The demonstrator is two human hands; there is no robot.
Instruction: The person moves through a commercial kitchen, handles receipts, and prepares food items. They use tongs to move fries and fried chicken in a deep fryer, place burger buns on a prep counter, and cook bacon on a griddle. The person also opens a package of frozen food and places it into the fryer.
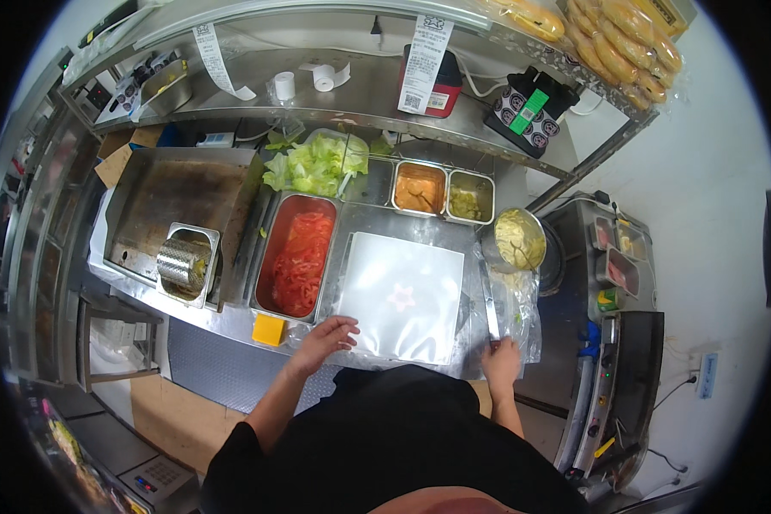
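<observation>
A long-bladed knife lies along the right side of the steel counter, its blade pointing away from me. My right hand is closed around its dark handle. Left of it is a stack of glossy white wrapping sheets with a pale pink flower shape showing in the middle. My left hand hovers by the near left corner of the stack, fingers bent and apart, holding nothing. Beyond that hand is a deep steel pan of sliced tomatoes, with a yellow block at its near end.
Shredded lettuce sits behind the tomatoes. Steel containers hold orange sauce and chopped pickles. At right stands a pot of creamy yellow mixture. A griddle occupies the left. Bagged bread rolls rest on the shelf overhead.
</observation>
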